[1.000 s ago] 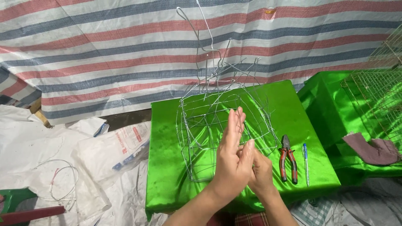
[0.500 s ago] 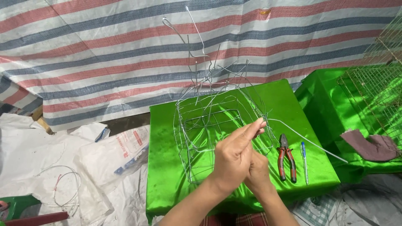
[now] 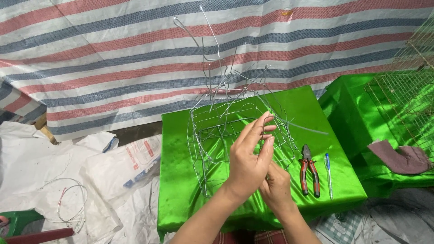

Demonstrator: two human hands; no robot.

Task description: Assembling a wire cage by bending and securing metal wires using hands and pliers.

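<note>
A half-built wire cage [image 3: 212, 135] with loose wire ends sticking up stands on a small table draped in shiny green cloth [image 3: 181, 194]. My left hand [image 3: 248, 160] is raised in front of the cage, fingers curled around a thin bent wire [image 3: 294, 126] that runs off to the right. My right hand [image 3: 276, 185] sits just below and behind the left one, mostly hidden; its fingers are closed, seemingly on the same wire's lower end.
Red-handled pliers [image 3: 309, 169] and a blue pen [image 3: 328, 174] lie on the cloth right of my hands. A second green-draped table [image 3: 352, 113] at right carries wire mesh [image 3: 407, 90] and a mauve rag [image 3: 400, 156]. White sacks [image 3: 122, 167] and loose wire [image 3: 68, 199] cover the floor at left.
My left hand went from flat and upright to curled over the wire. The wire now sticks out to the right. The view has shifted slightly.
</note>
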